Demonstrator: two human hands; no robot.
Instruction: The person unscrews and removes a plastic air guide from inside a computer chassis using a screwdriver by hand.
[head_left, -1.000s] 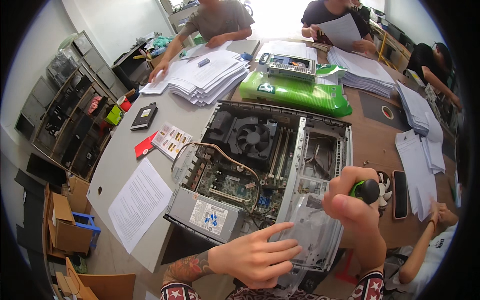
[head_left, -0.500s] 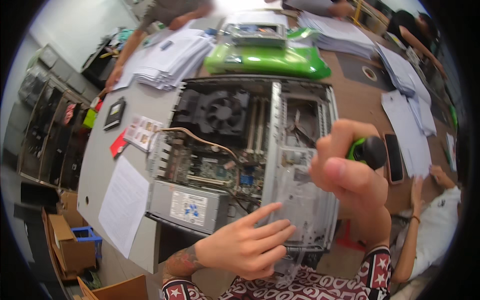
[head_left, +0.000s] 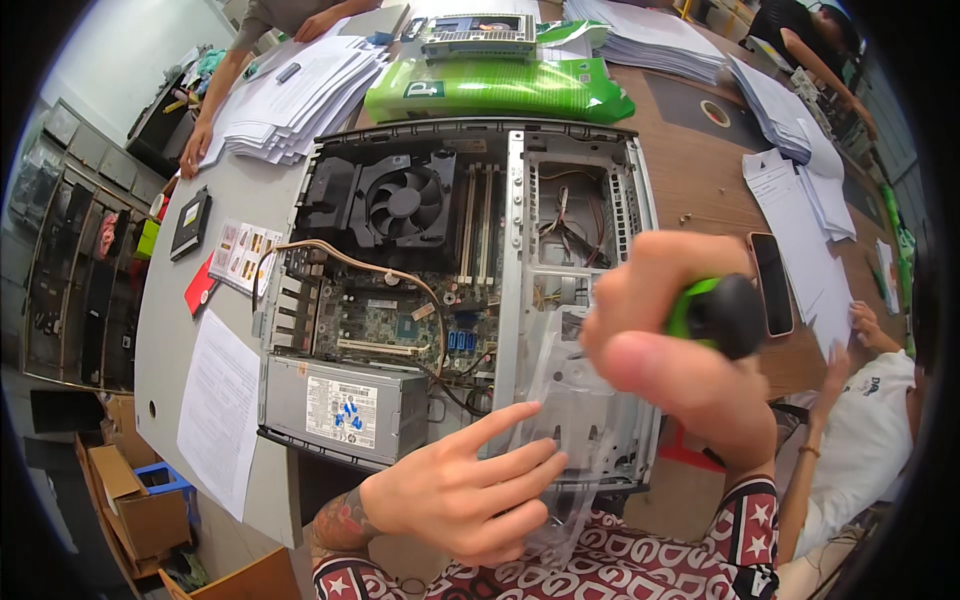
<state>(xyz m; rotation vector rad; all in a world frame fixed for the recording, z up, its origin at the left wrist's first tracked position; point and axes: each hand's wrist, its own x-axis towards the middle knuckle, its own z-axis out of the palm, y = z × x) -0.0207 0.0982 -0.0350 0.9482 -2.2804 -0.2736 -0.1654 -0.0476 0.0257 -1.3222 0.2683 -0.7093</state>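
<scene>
An open computer case [head_left: 515,230] lies on the table, showing a black fan [head_left: 405,205], the motherboard [head_left: 390,320] and a silver power supply [head_left: 285,390]. My right hand [head_left: 660,370] is raised over the case's lower right, closed round a green-and-black screwdriver [head_left: 725,315]; its tip is hidden. My left hand [head_left: 460,495], fingers apart, rests on a clear plastic piece [head_left: 580,430] lying across the lower right of the case and hanging toward me.
Paper stacks [head_left: 295,95] and a green package [head_left: 495,90] with a metal unit [head_left: 475,35] lie behind. Left: a black drive [head_left: 190,220], paper sheet [head_left: 215,400], boxes [head_left: 120,480]. Right: a phone [head_left: 771,285], papers [head_left: 790,240]. Co-workers' hands [head_left: 195,150] [head_left: 862,325] are around the table.
The view has shifted, so the case and table sit higher and further left. My right hand with the screwdriver appears larger, nearer the camera. My left hand stays on the plastic piece.
</scene>
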